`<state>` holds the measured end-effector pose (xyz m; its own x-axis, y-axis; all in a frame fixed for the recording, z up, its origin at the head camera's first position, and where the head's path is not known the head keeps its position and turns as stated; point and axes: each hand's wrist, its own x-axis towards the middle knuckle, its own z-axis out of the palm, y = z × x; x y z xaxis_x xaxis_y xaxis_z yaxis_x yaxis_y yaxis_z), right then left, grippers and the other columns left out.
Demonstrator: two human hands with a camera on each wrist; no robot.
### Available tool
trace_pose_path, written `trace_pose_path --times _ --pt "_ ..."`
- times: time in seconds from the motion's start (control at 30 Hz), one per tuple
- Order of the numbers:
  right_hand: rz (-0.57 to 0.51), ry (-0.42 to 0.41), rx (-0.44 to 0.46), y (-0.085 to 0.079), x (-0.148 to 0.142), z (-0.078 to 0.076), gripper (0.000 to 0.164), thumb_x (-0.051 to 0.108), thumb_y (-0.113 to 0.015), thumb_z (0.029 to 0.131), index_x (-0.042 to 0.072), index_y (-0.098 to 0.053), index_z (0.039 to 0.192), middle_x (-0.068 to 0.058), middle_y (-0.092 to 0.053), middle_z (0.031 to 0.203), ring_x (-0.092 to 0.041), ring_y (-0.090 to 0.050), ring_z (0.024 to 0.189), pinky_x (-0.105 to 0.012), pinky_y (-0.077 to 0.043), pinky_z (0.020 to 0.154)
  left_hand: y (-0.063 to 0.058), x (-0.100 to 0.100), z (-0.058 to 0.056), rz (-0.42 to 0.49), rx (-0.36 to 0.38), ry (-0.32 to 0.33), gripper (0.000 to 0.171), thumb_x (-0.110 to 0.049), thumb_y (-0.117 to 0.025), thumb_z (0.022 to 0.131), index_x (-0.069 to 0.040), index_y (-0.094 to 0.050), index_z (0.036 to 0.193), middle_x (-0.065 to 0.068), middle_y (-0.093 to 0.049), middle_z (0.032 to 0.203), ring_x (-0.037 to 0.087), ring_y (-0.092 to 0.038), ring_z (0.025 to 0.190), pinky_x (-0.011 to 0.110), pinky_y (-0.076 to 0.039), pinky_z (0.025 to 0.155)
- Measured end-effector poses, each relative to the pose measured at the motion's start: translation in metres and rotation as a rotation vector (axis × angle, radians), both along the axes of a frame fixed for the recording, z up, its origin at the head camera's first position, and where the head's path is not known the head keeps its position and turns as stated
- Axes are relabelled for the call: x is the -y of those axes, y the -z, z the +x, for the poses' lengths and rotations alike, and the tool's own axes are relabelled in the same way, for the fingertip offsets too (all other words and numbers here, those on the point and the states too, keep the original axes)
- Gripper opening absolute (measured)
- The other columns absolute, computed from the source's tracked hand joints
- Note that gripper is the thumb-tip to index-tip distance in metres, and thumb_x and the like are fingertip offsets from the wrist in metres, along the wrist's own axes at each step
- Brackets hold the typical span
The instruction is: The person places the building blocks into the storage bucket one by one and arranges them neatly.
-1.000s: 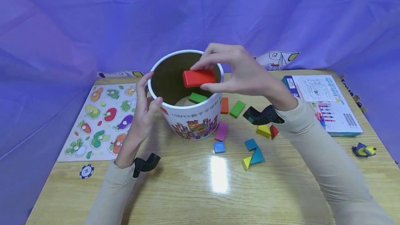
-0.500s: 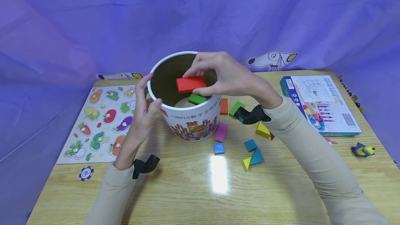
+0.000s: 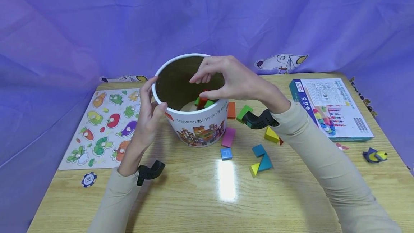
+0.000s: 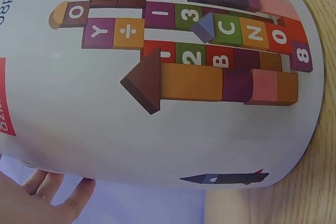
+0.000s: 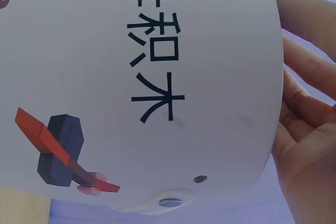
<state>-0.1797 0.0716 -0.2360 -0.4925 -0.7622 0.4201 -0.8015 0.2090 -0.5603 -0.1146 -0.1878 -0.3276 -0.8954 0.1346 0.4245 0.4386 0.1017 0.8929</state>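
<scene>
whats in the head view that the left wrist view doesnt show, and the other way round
Only the head view shows the inside of the bucket with a red block and a green block in it, the right hand at its mouth, the vegetable puzzle board and the pink block.

Only the left wrist view shows readable printed letters, like the C, and a small printed rocket shape.

Both share the bucket's printed wall, the left hand, the wooden table and the bluish cloth.

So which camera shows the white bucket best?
The head view: there the white bucket shows its rim, part of its inside and its printed front. Both wrist views show only close-ups of its printed side.
</scene>
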Motion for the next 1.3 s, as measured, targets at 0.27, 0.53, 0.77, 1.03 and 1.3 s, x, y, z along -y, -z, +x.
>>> trace_pose_path --times 0.27,0.53,0.77,1.03,1.3 --pt "-0.073 -0.013 0.019 0.000 -0.007 0.002 0.029 0.013 -0.078 0.080 0.014 -0.073 0.109 0.004 -0.067 0.103 -0.008 -0.060 0.093 -0.028 -0.051 0.086 0.001 0.000 0.000 0.017 0.004 0.009 0.068 -0.017 -0.050 0.089 -0.022 -0.021 0.151 0.004 -0.029 0.153 0.047 -0.040 0.128 0.025 -0.054 0.090" --pt "-0.247 -0.005 0.093 0.004 -0.045 0.000 0.033 -0.006 -0.076 0.077 0.003 -0.073 0.108 -0.003 -0.067 0.101 -0.017 -0.061 0.094 -0.028 -0.053 0.086 0.000 -0.002 -0.001 0.032 -0.003 0.020 0.068 -0.016 -0.050 0.089 -0.021 -0.022 0.151 0.009 -0.029 0.152 0.050 -0.039 0.126 0.026 -0.054 0.089" --pt "-0.328 0.087 0.196 0.028 -0.096 -0.010 0.035 -0.017 -0.070 0.076 -0.005 -0.069 0.109 -0.014 -0.065 0.104 -0.023 -0.060 0.096 -0.024 -0.051 0.091 0.002 -0.002 -0.003 0.025 0.001 0.014 0.069 -0.017 -0.050 0.088 -0.021 -0.022 0.151 0.008 -0.029 0.152 0.049 -0.039 0.126 0.025 -0.054 0.088" --pt "-0.091 0.227 0.306 0.077 -0.124 -0.021 0.030 0.000 -0.072 0.083 0.005 -0.070 0.112 -0.006 -0.067 0.109 -0.014 -0.064 0.099 -0.019 -0.051 0.091 0.003 0.001 -0.004 0.027 0.002 0.006 0.068 -0.019 -0.051 0.089 -0.024 -0.022 0.151 0.014 -0.027 0.153 0.051 -0.040 0.125 0.025 -0.055 0.086" --pt "0.181 0.201 0.424 0.124 -0.122 -0.036 0.027 0.011 -0.073 0.086 0.007 -0.070 0.112 -0.010 -0.067 0.115 -0.026 -0.063 0.110 -0.046 -0.050 0.100 0.001 0.000 -0.003 0.034 0.018 0.008 0.068 -0.018 -0.051 0.089 -0.022 -0.022 0.151 0.011 -0.029 0.152 0.049 -0.041 0.123 0.025 -0.055 0.086"
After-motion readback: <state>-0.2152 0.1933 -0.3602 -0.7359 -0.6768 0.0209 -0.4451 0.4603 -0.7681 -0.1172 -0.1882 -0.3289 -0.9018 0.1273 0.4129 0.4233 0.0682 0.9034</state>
